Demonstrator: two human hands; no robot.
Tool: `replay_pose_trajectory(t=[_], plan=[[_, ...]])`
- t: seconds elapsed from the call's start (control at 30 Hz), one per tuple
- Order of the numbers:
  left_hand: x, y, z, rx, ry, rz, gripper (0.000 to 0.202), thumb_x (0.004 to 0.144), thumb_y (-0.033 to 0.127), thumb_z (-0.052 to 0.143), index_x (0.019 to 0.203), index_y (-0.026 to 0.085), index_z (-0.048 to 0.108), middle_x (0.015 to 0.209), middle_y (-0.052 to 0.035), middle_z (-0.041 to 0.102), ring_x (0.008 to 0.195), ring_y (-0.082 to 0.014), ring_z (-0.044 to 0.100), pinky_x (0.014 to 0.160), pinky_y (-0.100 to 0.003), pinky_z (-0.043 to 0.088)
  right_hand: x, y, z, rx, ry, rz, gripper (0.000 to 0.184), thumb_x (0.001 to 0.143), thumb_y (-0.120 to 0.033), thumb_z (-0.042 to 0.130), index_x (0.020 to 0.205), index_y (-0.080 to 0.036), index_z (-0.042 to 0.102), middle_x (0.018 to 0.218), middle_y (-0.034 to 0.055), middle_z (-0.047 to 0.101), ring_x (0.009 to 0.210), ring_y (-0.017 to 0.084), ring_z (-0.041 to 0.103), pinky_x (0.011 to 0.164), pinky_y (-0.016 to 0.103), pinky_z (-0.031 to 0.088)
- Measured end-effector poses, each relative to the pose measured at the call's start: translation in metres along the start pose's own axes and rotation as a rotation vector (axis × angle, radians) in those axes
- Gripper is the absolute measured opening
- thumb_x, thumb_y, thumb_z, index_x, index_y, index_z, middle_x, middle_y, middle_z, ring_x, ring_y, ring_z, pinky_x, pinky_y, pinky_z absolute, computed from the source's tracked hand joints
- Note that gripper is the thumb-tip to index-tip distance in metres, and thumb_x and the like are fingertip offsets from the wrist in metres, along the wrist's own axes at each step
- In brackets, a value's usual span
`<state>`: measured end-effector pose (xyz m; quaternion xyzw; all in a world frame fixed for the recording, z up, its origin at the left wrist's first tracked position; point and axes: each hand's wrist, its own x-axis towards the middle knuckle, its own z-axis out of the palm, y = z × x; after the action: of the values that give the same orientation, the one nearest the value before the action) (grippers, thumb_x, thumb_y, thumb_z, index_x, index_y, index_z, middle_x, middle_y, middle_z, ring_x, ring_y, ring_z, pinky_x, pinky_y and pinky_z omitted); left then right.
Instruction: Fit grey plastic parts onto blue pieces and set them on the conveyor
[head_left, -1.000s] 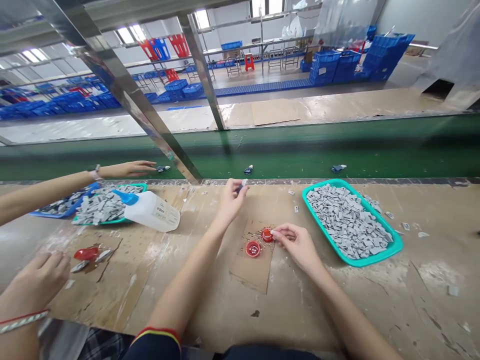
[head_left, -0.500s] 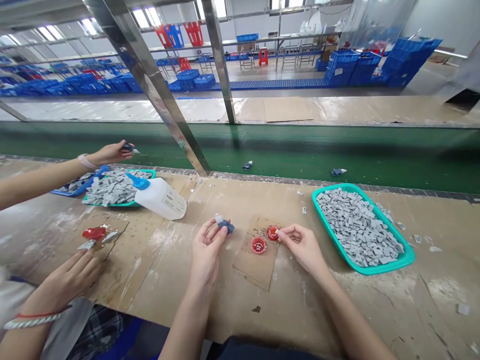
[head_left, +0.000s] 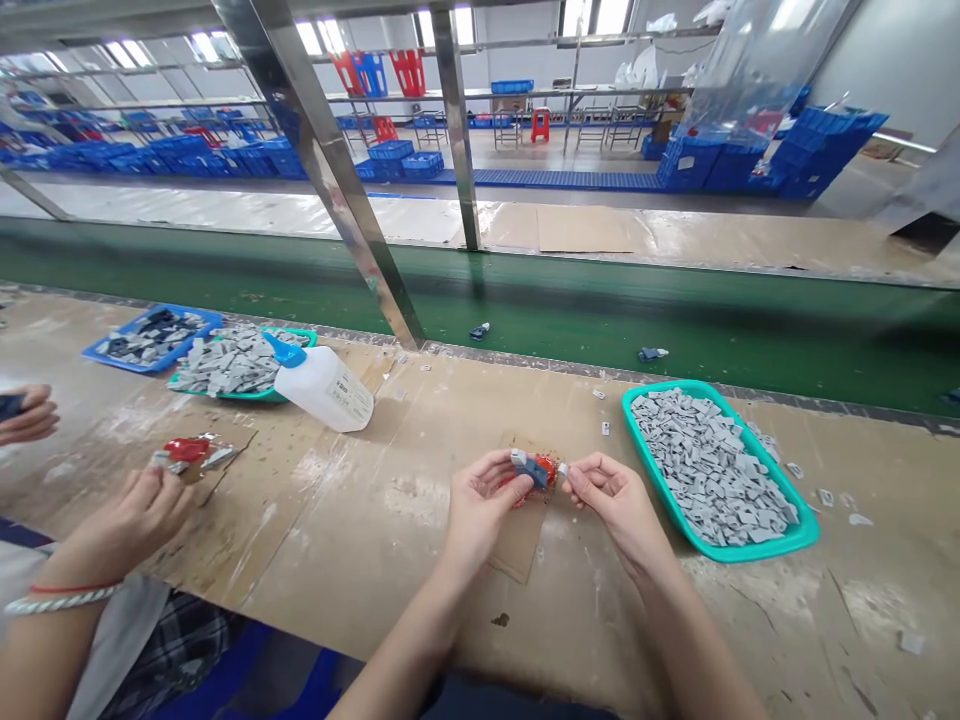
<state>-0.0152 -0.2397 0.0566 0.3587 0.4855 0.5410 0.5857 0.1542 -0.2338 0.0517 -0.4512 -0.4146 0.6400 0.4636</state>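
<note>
Between the thumb and fingers of my left hand (head_left: 484, 505) is a small dark-blue plastic part (head_left: 534, 471) with a whitish end. My right hand (head_left: 611, 500) pinches a small light-grey piece (head_left: 562, 469) just to the right of it; a narrow gap seems to lie between the two. Behind and under the fingers, red liquid (head_left: 551, 468) shows on a small cardboard sheet (head_left: 517, 545); its caps are mostly hidden by my left hand. To the right stands a green tray (head_left: 806, 535) heaped with small grey pieces (head_left: 712, 465).
A white squeeze bottle (head_left: 326, 390) with a blue spout leans by another tray of grey pieces (head_left: 232, 360). Past a metal post (head_left: 337, 190), dark-blue parts (head_left: 652, 354) lie on the green conveyor belt (head_left: 555, 325). At left, a co-worker's hand (head_left: 142, 510) holds a piece near red liquid.
My left hand has moved right, bringing the dark-blue part over the red caps. My right hand has lifted its grey piece away from the red liquid. The co-worker's far arm has drawn back left.
</note>
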Motion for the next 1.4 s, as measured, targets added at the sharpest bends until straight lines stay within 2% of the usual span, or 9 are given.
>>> replay_pose_trajectory(t=[0.37,0.53,0.7,0.83,0.97,1.07,1.17,1.27,1.4], plan=[[-0.006,0.006,0.007,0.069,-0.072,0.015,0.021,0.068,0.015,0.073,0.088,0.019,0.071,0.093,-0.0051,0.074,0.089,-0.0187,0.067,0.084,-0.029,0.052,-0.003,-0.004,0.004,-0.063,-0.112,0.032,0.025,0.078,-0.039,0.065,0.078,-0.015,0.059,0.069,0.0026,0.065,0.059,0.01,0.05,0.057,0.022,0.038],[-0.006,0.002,0.008,0.128,-0.07,0.016,0.02,0.065,0.016,0.075,0.085,0.018,0.074,0.092,-0.0064,0.074,0.09,-0.0233,0.068,0.082,-0.033,0.055,-0.005,-0.004,0.0,-0.035,-0.226,0.146,0.03,0.078,-0.044,0.064,0.085,-0.019,0.049,0.064,-0.0006,0.062,0.056,0.01,0.05,0.054,0.022,0.036],[-0.005,0.002,0.011,0.136,-0.15,-0.014,0.027,0.065,0.017,0.075,0.092,0.018,0.074,0.098,-0.0078,0.073,0.097,-0.0282,0.065,0.084,-0.039,0.055,-0.008,-0.011,-0.002,-0.028,-0.242,0.121,0.034,0.078,-0.045,0.063,0.095,-0.019,0.05,0.071,0.0003,0.062,0.065,0.013,0.054,0.056,0.023,0.039],[0.0,0.007,0.016,0.101,-0.222,-0.052,0.049,0.06,0.015,0.078,0.107,0.021,0.068,0.112,-0.0068,0.067,0.096,-0.0274,0.066,0.086,-0.039,0.055,-0.008,-0.018,0.004,-0.004,-0.112,0.069,0.033,0.074,-0.046,0.067,0.087,-0.02,0.051,0.069,-0.0009,0.062,0.062,0.013,0.055,0.057,0.024,0.041],[0.009,0.015,0.021,0.118,-0.286,-0.08,0.048,0.062,0.018,0.077,0.109,0.019,0.067,0.109,-0.0102,0.069,0.095,-0.027,0.066,0.087,-0.039,0.053,-0.005,-0.027,-0.012,-0.14,-0.051,-0.024,0.03,0.076,-0.046,0.063,0.088,-0.019,0.057,0.081,0.0049,0.068,0.076,0.019,0.062,0.065,0.029,0.046],[0.021,0.024,0.019,0.155,-0.267,-0.018,0.045,0.069,0.022,0.073,0.112,0.017,0.064,0.111,-0.0124,0.067,0.105,-0.0266,0.061,0.094,-0.039,0.047,-0.003,-0.03,-0.05,-0.489,0.298,-0.18,0.025,0.081,-0.043,0.056,0.09,-0.021,0.064,0.092,0.0066,0.068,0.082,0.022,0.06,0.072,0.034,0.046],[0.044,0.03,0.013,0.222,-0.238,0.063,0.043,0.075,0.027,0.068,0.116,0.016,0.061,0.114,-0.0137,0.065,0.11,-0.0258,0.059,0.097,-0.039,0.043,-0.001,-0.024,-0.092,-0.997,0.637,-0.251,0.021,0.081,-0.035,0.054,0.091,-0.024,0.069,0.092,0.0076,0.066,0.088,0.027,0.053,0.077,0.04,0.04],[0.079,0.029,0.007,0.347,-0.243,0.145,0.043,0.079,0.03,0.062,0.119,0.015,0.056,0.113,-0.0139,0.065,0.108,-0.024,0.06,0.097,-0.039,0.043,0.002,-0.013,-0.115,-1.27,0.672,-0.227,0.021,0.079,-0.023,0.054,0.087,-0.025,0.073,0.086,0.0091,0.065,0.088,0.029,0.046,0.077,0.04,0.038],[0.131,0.019,0.009,0.639,-0.22,0.341,0.035,0.083,0.026,0.049,0.115,0.012,0.054,0.104,-0.0132,0.067,0.095,-0.0203,0.064,0.09,-0.036,0.047,0.008,-0.005,-0.115,-1.374,0.629,-0.195,0.026,0.078,-0.017,0.052,0.084,-0.026,0.075,0.084,0.0112,0.064,0.081,0.029,0.044,0.069,0.039,0.035]])
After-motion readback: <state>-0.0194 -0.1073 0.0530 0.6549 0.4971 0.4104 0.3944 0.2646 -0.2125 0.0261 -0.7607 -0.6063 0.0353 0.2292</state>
